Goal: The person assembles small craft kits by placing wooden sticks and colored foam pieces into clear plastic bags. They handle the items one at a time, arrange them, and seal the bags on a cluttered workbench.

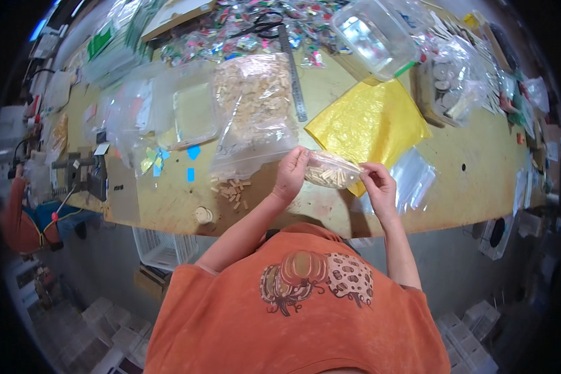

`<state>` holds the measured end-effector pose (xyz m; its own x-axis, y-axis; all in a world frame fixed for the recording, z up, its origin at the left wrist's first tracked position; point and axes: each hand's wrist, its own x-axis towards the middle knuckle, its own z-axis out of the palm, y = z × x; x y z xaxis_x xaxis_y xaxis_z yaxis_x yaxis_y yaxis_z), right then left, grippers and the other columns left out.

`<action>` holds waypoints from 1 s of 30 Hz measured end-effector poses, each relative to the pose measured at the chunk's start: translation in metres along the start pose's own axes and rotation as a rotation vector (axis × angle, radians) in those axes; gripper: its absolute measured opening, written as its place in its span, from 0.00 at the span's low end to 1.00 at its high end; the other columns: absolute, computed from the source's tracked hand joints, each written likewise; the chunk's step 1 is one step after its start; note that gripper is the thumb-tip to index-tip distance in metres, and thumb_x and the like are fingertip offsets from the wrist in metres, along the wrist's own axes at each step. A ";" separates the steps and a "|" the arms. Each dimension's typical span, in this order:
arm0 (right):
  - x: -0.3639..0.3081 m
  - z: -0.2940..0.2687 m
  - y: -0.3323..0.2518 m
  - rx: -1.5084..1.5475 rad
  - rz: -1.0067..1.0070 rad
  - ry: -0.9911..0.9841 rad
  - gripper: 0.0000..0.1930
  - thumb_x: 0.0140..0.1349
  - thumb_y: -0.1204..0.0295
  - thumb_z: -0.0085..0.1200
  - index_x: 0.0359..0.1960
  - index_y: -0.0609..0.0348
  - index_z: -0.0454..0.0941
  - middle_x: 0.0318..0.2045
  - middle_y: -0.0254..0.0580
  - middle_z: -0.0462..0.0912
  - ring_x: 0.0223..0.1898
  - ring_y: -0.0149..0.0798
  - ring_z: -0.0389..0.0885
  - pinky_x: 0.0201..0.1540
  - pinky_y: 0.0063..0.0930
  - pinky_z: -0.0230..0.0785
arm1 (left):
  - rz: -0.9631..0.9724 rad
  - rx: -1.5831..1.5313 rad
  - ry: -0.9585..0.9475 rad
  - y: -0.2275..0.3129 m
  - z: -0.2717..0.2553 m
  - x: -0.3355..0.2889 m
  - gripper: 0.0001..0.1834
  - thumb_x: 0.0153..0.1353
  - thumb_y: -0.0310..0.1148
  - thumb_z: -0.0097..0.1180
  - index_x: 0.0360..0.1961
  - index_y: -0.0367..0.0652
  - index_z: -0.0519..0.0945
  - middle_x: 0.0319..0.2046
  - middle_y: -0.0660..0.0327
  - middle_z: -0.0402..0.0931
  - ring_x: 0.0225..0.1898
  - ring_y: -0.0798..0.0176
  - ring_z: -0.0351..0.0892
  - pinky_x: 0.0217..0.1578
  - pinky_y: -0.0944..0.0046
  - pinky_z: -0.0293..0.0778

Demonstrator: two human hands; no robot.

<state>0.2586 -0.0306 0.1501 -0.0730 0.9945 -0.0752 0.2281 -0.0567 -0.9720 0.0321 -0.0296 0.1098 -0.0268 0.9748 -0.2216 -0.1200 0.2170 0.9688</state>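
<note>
Between my two hands is a small clear plastic bag point(330, 171) filled with short pale wooden pegs. My left hand point(291, 172) pinches its left end, and my right hand point(378, 187) pinches the upper right corner. Just beyond my left hand lies a large clear zip bag point(252, 106), packed with many more wooden pegs. Loose pegs point(232, 191) are scattered on the table below that bag's opening. A yellow plastic bag point(368, 121) lies flat behind the small bag. Beside my right hand is a stack of clear empty bags point(412, 181), partly under the yellow one.
A steel ruler point(296, 87) and black scissors point(262, 26) lie near a heap of small packaged items point(224, 31). Clear bins point(377, 40) stand at the back right. Small round wooden discs point(203, 215) sit by the table's near edge. Another person's sleeve point(14, 215) shows far left.
</note>
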 end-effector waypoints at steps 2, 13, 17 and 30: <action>0.001 0.009 0.003 0.264 0.156 0.070 0.05 0.59 0.80 0.55 0.37 0.61 0.80 0.32 0.31 0.77 0.34 0.24 0.73 0.40 0.16 0.66 | 0.071 0.015 0.006 -0.005 -0.004 0.002 0.13 0.71 0.32 0.40 0.35 0.35 0.74 0.29 0.61 0.79 0.34 0.71 0.76 0.40 0.70 0.70; 0.006 0.009 0.018 0.553 0.323 0.006 0.03 0.61 0.77 0.55 0.36 0.61 0.78 0.30 0.31 0.80 0.32 0.23 0.76 0.39 0.16 0.69 | 0.078 -0.110 0.076 -0.009 -0.001 0.001 0.13 0.70 0.32 0.42 0.32 0.35 0.74 0.26 0.60 0.79 0.29 0.72 0.75 0.35 0.69 0.71; 0.004 0.007 0.031 0.474 0.248 0.027 0.02 0.62 0.78 0.54 0.36 0.62 0.78 0.30 0.32 0.81 0.32 0.23 0.76 0.38 0.15 0.68 | 0.103 -0.104 0.046 -0.019 -0.006 0.004 0.11 0.68 0.30 0.44 0.32 0.35 0.74 0.27 0.59 0.79 0.30 0.68 0.77 0.36 0.67 0.72; -0.004 0.037 -0.013 -0.157 -0.070 0.111 0.05 0.62 0.80 0.53 0.38 0.63 0.79 0.31 0.38 0.84 0.33 0.25 0.79 0.37 0.20 0.71 | 0.528 0.873 -0.164 0.045 0.045 0.003 0.09 0.45 0.36 0.60 0.28 0.45 0.77 0.25 0.61 0.75 0.34 0.56 0.75 0.39 0.56 0.68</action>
<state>0.2199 -0.0376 0.1552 0.0116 0.9996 0.0251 0.3752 0.0189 -0.9267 0.0709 -0.0143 0.1573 0.2767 0.9378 0.2097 0.6317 -0.3419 0.6957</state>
